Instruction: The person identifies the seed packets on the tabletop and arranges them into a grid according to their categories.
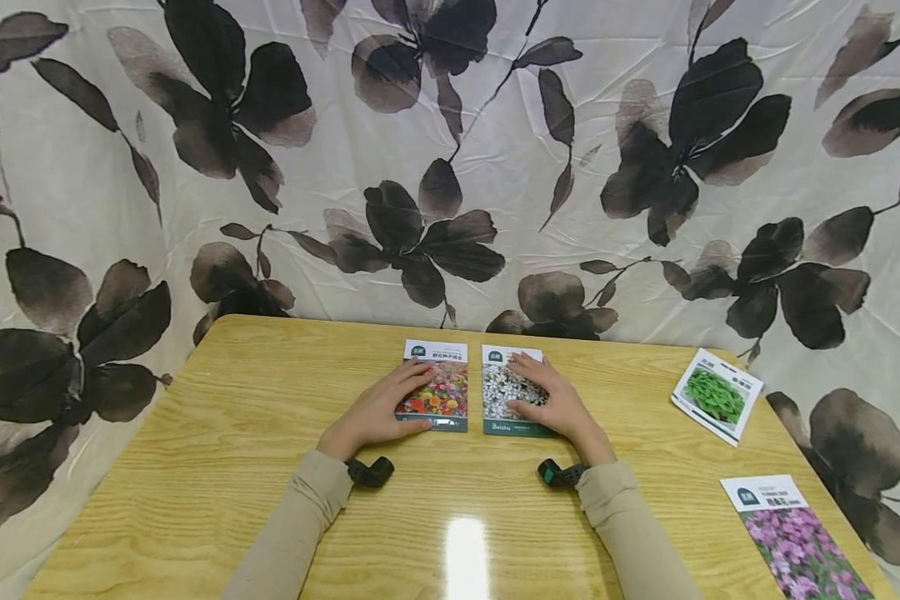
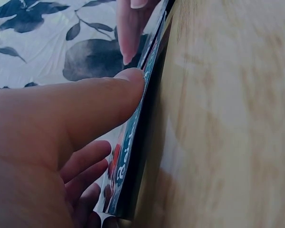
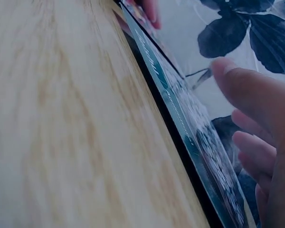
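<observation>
Two seed packets lie side by side on the wooden table, a narrow gap between them. My left hand lies over the left side of the packet with mixed red and orange flowers. In the left wrist view the thumb touches its lower edge, with the fingers loosely extended. Over the right side of the white-flower packet is my right hand, fingers spread. The right wrist view shows the thumb raised off that packet; whether the other fingertips touch it I cannot tell.
Toward the table's right edge lie a green-leaf seed packet, turned at an angle, and a pink-flower packet nearer the front. A floral cloth hangs behind the table. Each wrist wears a black camera.
</observation>
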